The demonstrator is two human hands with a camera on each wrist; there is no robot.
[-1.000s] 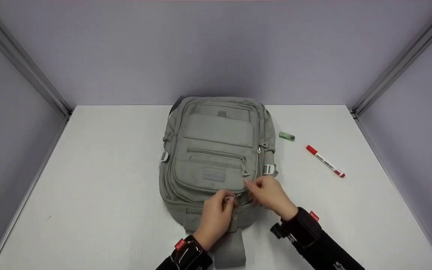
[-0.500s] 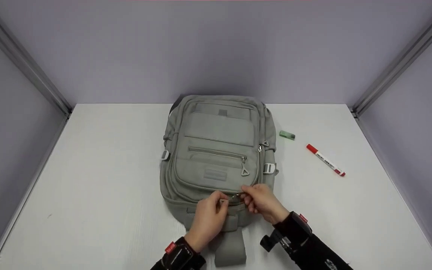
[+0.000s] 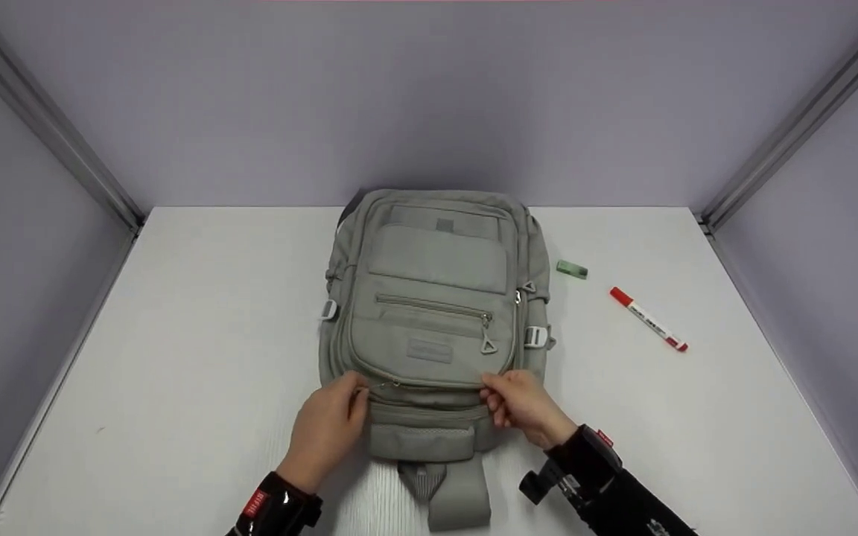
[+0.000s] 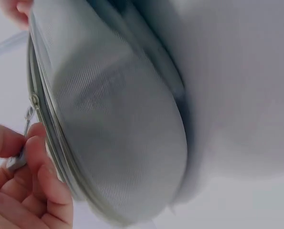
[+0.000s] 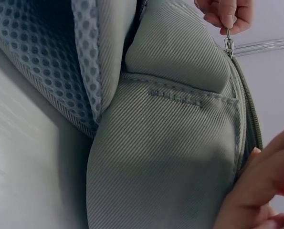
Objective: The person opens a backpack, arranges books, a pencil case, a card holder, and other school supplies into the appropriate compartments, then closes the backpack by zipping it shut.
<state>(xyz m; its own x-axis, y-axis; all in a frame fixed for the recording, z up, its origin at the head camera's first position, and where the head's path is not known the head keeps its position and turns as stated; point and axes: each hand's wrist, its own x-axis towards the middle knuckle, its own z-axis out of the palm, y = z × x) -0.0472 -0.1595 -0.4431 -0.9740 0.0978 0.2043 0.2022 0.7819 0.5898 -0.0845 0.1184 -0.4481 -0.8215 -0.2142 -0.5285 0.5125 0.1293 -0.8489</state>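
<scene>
A grey-green backpack (image 3: 436,260) lies front side up, its bottom end nearest me. At the left of its bottom edge, my left hand (image 3: 328,428) pinches the zipper pull (image 4: 17,160) between thumb and fingers. The slider (image 4: 34,100) sits on the curved zipper of the front compartment. My right hand (image 3: 526,406) pinches the compartment's edge at the lower right corner, thumb on top and the other fingers curled beneath. Between the hands the zipper edges (image 5: 249,100) stand parted, with a narrow dark gap. In the right wrist view the right fingertips are partly hidden behind the edge.
Right of the backpack lie a small green block (image 3: 572,269) and a red-and-white marker (image 3: 649,320) on the white table (image 3: 198,335). A wide grey strap (image 3: 459,499) hangs toward me from the bag. Pale panels (image 3: 429,97) enclose the back and sides.
My left hand has drawn the zipper pull leftward along the bottom edge, and the gap behind it has widened. My right hand moved slightly down and left onto the compartment's edge.
</scene>
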